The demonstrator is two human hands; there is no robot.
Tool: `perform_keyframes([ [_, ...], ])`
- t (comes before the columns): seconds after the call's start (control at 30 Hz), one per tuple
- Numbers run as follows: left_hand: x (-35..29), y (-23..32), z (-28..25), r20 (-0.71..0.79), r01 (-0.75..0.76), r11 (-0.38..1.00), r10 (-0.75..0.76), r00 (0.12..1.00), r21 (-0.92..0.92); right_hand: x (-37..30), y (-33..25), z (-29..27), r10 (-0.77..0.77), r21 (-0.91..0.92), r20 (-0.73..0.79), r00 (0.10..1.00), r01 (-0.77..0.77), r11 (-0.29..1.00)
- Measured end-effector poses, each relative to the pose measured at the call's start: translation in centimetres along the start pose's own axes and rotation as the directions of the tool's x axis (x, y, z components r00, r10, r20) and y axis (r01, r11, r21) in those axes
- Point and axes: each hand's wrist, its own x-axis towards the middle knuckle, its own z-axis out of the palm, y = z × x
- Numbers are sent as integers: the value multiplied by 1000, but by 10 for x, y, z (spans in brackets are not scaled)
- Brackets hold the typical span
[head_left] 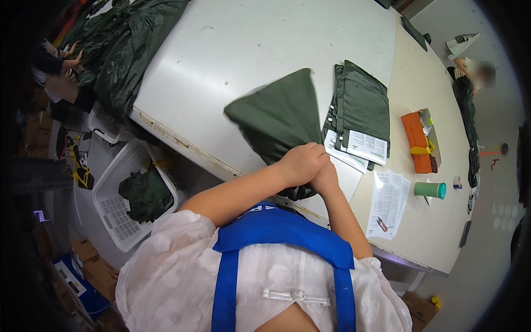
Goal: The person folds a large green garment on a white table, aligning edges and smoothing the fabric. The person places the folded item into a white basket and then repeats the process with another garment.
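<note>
A dark green fabric pouch point(282, 116) is spread over the front of the white table, its far edge slightly blurred. Its near end is bunched together in my hands. My left hand point(304, 164) is closed on that gathered end. Right beside it and partly behind it, my right hand point(325, 178) also grips the fabric; its fingertips are mostly hidden. Just past my hands lies a stack of flat green pouches point(365, 102), with a white printed sheet point(368, 145) showing at its near edge. Some dark fabric hangs below my hands at the table edge.
Right of my hands are loose papers point(387, 196) with red-handled thread snips point(381, 224), a green cylinder point(427, 189) and an orange box point(416, 141). Green fabric point(141, 44) is heaped far left, where a person point(62, 69) works. A white basket point(119, 216) stands on the floor.
</note>
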Motion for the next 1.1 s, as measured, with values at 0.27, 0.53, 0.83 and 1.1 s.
perform_keyframes([
  [0.27,-105,-48,-36,-64,488,762,-563,824,-426,-4,27,-8,255,903,36,966,-141,406],
  [0.53,-79,-48,1,-145,352,804,-468,872,-479,2,-1,-9,280,948,81,957,-161,274],
  [0.83,-88,4,13,57,547,611,-635,770,-572,21,-1,-28,373,999,9,928,-22,31],
  [1.1,-129,-43,13,721,273,-714,-449,528,-645,32,40,21,326,417,54,944,-318,852],
])
